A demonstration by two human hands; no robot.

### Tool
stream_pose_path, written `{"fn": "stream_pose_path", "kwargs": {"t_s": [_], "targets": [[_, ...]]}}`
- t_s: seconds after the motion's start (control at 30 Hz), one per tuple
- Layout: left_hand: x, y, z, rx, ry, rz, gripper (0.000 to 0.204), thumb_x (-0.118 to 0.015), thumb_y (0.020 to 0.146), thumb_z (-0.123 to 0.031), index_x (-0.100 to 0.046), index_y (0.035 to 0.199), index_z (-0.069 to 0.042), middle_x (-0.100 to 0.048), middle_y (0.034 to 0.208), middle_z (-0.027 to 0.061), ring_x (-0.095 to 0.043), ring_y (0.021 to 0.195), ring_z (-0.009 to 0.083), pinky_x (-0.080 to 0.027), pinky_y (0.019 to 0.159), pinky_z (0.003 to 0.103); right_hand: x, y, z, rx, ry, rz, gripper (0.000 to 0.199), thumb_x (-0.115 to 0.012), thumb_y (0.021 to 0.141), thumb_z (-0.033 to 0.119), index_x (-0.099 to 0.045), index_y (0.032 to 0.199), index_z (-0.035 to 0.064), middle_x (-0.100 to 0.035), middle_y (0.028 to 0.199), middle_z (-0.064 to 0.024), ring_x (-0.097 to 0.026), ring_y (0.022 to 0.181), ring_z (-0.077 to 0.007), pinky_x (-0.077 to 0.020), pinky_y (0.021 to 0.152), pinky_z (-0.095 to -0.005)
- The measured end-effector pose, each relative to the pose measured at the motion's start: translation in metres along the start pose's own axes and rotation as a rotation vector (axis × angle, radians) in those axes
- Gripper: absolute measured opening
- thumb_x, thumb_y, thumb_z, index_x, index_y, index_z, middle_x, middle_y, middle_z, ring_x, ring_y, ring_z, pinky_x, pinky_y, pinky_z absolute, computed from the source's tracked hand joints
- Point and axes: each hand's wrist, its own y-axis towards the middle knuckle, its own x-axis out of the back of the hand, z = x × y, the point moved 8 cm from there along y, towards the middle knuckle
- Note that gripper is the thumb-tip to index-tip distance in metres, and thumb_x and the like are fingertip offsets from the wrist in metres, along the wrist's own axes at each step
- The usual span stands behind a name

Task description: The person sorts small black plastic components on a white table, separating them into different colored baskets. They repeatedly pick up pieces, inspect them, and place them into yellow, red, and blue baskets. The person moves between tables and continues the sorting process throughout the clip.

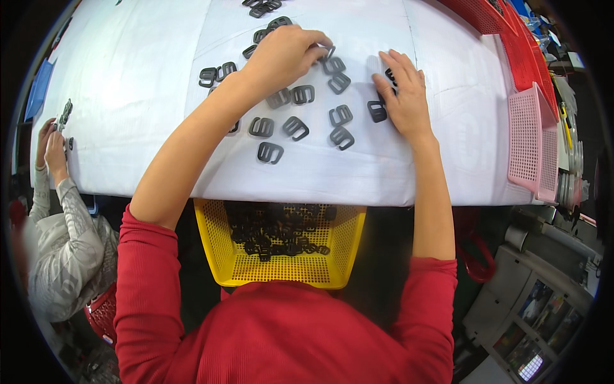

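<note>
Several small black G-shaped buckles lie scattered on a white-covered table (460, 160). My left hand (288, 54) reaches to the far middle, its thumb and forefinger pinched on the edge of a buckle (330, 52). Just under those fingertips lie two more, one of them a loose buckle (339, 82). On the right, my right hand (407, 99) rests on the cloth with fingers extended and thumb apart, partly covering a dark buckle (391, 77). Beside its wrist side sits another buckle (377, 111). Nearer me are further loose ones, such as a buckle (270, 152).
A yellow perforated basket (281, 272) full of dark buckles is below the table's near edge. A pink basket (534, 141) and red baskets (521, 54) line the right side. At far left a co-worker's hands (54, 150) handle small parts near a blue tray (39, 89).
</note>
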Motion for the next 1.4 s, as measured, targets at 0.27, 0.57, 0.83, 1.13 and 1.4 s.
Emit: {"fn": "stream_pose_path", "kwargs": {"t_s": [0.27, 0.57, 0.83, 1.13, 1.4], "targets": [[0.067, -0.055, 0.026, 0.014, -0.062, -0.199, 0.019, -0.058, 0.087, -0.015, -0.067, 0.1, -0.006, -0.066, 0.098, 0.008, -0.061, 0.084, 0.0187, -0.047, 0.074, 0.029, -0.044, -0.002, 0.089, 0.257, 0.09, 0.211, 0.047, -0.053, 0.088, 0.042, -0.051, 0.126, 0.0155, -0.049, 0.132, -0.0046, -0.036, 0.129, -0.0274, -0.0207, 0.11, -0.0464], [0.05, -0.174, 0.052, 0.24, -0.071, -0.333, 0.038, -0.051, 0.086, -0.002, -0.051, 0.124, -0.004, -0.048, 0.131, 0.0158, -0.041, 0.127, 0.0305, -0.033, 0.104, 0.037, -0.066, -0.023, 0.164, 0.278, 0.236, 0.214, 0.047, -0.056, 0.086, 0.042, -0.054, 0.123, 0.013, -0.054, 0.126, -0.0039, -0.039, 0.127, -0.0267, -0.024, 0.109, -0.0447], [0.037, -0.199, 0.002, 0.163, -0.3, -0.186, 0.03, -0.052, 0.085, -0.002, -0.053, 0.115, 0.001, -0.049, 0.126, 0.0204, -0.044, 0.123, 0.0335, -0.037, 0.1, 0.037, -0.049, -0.056, 0.197, 0.266, 0.481, 0.245, 0.037, -0.065, 0.08, 0.017, -0.058, 0.113, 0.0031, -0.059, 0.112, -0.0134, -0.049, 0.113, -0.033, -0.0379, 0.097, -0.0414], [0.081, -0.177, 0.018, 0.136, -0.203, -0.228, 0.03, -0.059, 0.077, 0.005, -0.063, 0.106, -0.004, -0.06, 0.111, 0.0133, -0.056, 0.105, 0.0303, -0.046, 0.088, 0.035, -0.023, -0.036, 0.177, 0.188, 0.517, 0.35, 0.02, -0.067, 0.076, 0.011, -0.067, 0.096, 0.0072, -0.064, 0.095, -0.0093, -0.058, 0.088, -0.0263, -0.0463, 0.079, -0.0355], [0.056, -0.126, 0.042, 0.031, 0.25, -0.254, 0.029, -0.061, 0.08, -0.009, -0.063, 0.108, -0.006, -0.06, 0.11, 0.0082, -0.049, 0.111, 0.025, -0.037, 0.095, 0.037, -0.061, 0.029, 0.173, 0.472, -0.076, -0.022, 0.013, -0.067, 0.077, 0.02, -0.066, 0.087, 0.0112, -0.061, 0.082, -0.0019, -0.054, 0.087, -0.0173, -0.0366, 0.08, -0.0349]]}}
